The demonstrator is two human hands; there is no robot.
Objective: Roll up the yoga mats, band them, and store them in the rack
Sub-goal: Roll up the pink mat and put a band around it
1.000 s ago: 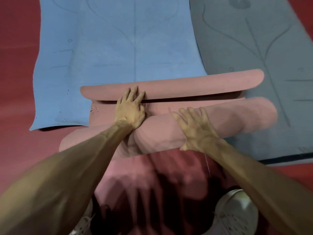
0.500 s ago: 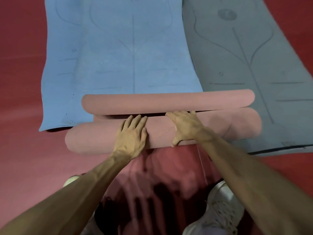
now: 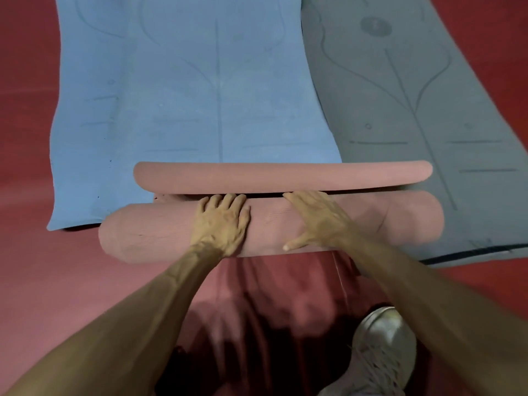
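Pink foam yoga mat (image 3: 160,235) lies crosswise on the red floor (image 3: 25,138), wound into a thick roll just in front of the person. Its far end (image 3: 285,175) curls up in a thin lip just beyond the roll, so only a short strip looks left to wind in. Left hand (image 3: 221,225) and right hand (image 3: 318,221) sit side by side on top of the roll near its middle, palms down, fingers spread and pressing; neither clasps anything. Beyond, a blue yoga mat (image 3: 185,81) on the left and a grey yoga mat (image 3: 414,110) on the right lie flat and unrolled, the pink roll overlapping their near ends. A white sneaker (image 3: 383,347) shows near right. No band and no rack in view. Judgement: the first mat's roll is nearly finished; banding, two more mats and all the storing remain.
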